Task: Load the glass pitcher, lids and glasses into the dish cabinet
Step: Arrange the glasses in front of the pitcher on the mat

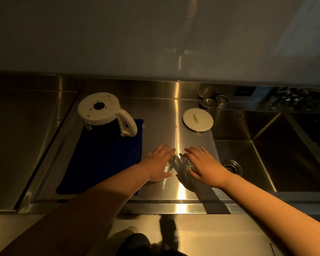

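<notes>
Two glasses stand on the steel counter (103, 183), close together — your left hand (158, 164) wraps one glass (169, 164), your right hand (204, 166) the other glass (187, 167). Far left, the pitcher (102, 110) sits upside down on a blue cloth (103, 159); a white lid (198, 119) lies far right, near the sink (266, 163).

Single head view looked steeply down, close over steel counter (177, 115); sink (266, 163) right, wall far.

Dim, amber-tinted light greets you; a bright glare streak runs down the steel tabletop (179, 126), edges bowed and shadowed, wall above it blurred.
</notes>
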`<state>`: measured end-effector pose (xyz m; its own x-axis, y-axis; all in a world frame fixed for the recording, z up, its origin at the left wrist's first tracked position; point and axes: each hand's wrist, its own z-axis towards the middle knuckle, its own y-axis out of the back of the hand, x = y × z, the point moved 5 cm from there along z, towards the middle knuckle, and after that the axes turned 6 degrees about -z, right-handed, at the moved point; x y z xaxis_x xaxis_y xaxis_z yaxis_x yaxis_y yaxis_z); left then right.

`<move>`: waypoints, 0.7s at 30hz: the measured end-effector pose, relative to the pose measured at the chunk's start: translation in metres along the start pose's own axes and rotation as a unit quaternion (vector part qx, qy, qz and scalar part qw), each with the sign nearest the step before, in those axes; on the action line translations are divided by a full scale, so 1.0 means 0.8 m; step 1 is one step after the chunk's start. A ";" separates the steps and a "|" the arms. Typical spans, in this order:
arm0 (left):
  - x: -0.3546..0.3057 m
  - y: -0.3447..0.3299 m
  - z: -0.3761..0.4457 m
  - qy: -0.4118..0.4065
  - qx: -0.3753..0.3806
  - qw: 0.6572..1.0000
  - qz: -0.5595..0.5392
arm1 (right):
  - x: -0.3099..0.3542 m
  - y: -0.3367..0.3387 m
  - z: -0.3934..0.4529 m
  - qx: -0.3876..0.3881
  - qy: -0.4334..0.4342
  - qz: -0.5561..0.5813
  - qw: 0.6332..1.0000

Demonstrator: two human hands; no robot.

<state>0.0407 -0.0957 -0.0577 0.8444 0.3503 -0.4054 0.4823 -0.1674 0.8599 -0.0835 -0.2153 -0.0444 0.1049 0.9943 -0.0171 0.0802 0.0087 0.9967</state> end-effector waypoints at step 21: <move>-0.016 0.008 0.018 0.001 0.001 0.991 0.134 | -0.008 0.004 0.006 0.064 -0.004 -0.043 0.997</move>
<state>0.0359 -0.1142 -0.0515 0.9417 0.2951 -0.1615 0.2411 -0.2571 0.9358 -0.0792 -0.2222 -0.0413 0.0990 0.9897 -0.1038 0.2157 0.0805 0.9731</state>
